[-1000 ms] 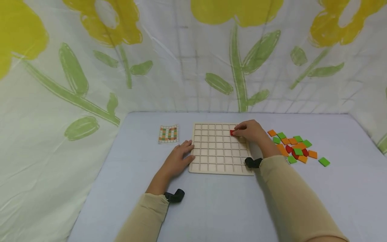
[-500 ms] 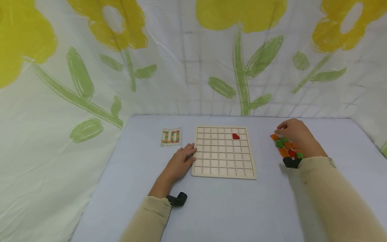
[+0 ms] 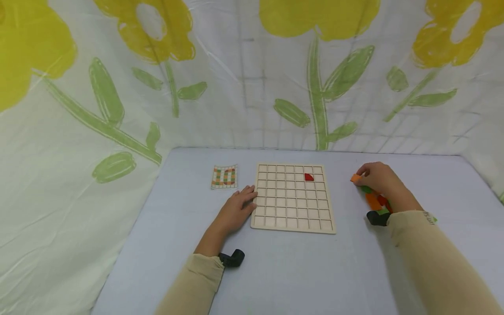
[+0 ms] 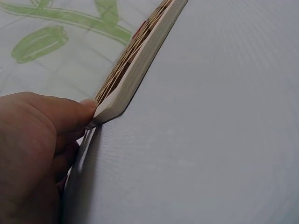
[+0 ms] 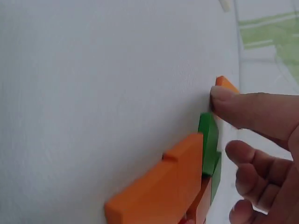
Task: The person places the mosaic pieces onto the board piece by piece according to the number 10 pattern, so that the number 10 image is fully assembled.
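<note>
A pale wooden grid board (image 3: 290, 205) lies in the middle of the table in the head view. One red quarter-round tile (image 3: 309, 177) sits in a cell near its upper right. At the board's left edge rests my left hand (image 3: 235, 212), fingers extended; the left wrist view has its thumb (image 4: 77, 112) against the board's corner. Right of the board, my right hand (image 3: 381, 179) pinches an orange square tile (image 3: 355, 178) at the far end of the tile pile. The right wrist view shows the thumb on this tile, with the other fingers bent; its far side is hidden.
Under and beside the right hand lie several orange, green and red tiles, including an orange one (image 3: 372, 201) and a green one (image 5: 209, 142), partly hidden. A small patterned card (image 3: 224, 177) lies left of the board. A flower-printed curtain (image 3: 236, 87) stands behind the table.
My right hand has left the red tile in the board's cell, moved right to the pile and taken hold of an orange tile. The left hand stays at the board's edge.
</note>
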### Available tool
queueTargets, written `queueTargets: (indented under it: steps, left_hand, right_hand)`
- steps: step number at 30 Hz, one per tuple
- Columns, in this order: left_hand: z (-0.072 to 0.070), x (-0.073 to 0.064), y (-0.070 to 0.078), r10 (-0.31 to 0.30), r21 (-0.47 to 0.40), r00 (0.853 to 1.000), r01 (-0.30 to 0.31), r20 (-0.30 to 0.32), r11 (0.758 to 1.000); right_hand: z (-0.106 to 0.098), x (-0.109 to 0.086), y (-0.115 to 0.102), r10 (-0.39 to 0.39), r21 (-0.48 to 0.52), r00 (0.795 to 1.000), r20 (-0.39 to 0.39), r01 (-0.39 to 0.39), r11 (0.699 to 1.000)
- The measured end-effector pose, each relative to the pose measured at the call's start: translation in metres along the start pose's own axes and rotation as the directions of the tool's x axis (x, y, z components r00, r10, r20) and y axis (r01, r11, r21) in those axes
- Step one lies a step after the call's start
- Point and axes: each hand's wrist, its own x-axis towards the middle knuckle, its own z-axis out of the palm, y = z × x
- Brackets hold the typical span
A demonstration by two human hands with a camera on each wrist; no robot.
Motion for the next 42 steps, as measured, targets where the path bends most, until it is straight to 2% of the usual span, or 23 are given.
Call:
queueTargets:
  steps: [6,10,14,19,25,29,35,42]
  left_hand:
    - [0.001,0.002,-0.001,-0.011,-0.003,1.000,0.011,-0.004,1.000]
    - [0.001,0.002,-0.001,-0.007,0.000,1.000,0.007,-0.009,1.000]
    - [0.001,0.001,0.000,-0.005,-0.006,1.000,0.005,-0.014,1.000]
    - [0.001,0.000,0.000,0.004,0.004,1.000,-0.004,-0.021,1.000]
    - [0.002,0.001,-0.001,0.019,0.010,1.000,-0.019,-0.025,1.000]
    - [0.001,0.001,0.001,-0.001,-0.003,1.000,0.001,-0.015,1.000]
    - [0.001,0.002,0.000,-0.021,-0.003,1.000,0.021,-0.008,1.000]
    - [0.003,0.002,-0.001,-0.018,-0.008,1.000,0.017,-0.017,1.000]
  right_hand:
    - [0.011,0.008,-0.010,-0.076,0.074,0.993,-0.091,0.083,0.994]
    - [0.020,0.016,-0.030,-0.117,0.149,0.985,-0.125,0.136,0.979]
    - [0.030,0.022,-0.055,-0.149,0.189,0.980,-0.129,0.172,0.967]
    - [0.044,0.031,-0.083,-0.143,0.240,0.984,-0.102,0.164,0.957]
    - [0.059,0.040,-0.104,-0.185,0.241,0.977,-0.105,0.206,0.948]
    - [0.064,0.042,-0.112,-0.169,0.243,0.980,-0.101,0.189,0.952]
    - [0.067,0.040,-0.115,-0.137,0.219,0.988,-0.076,0.151,0.964]
    - [0.067,0.040,-0.118,-0.167,0.150,0.983,-0.075,0.177,0.973]
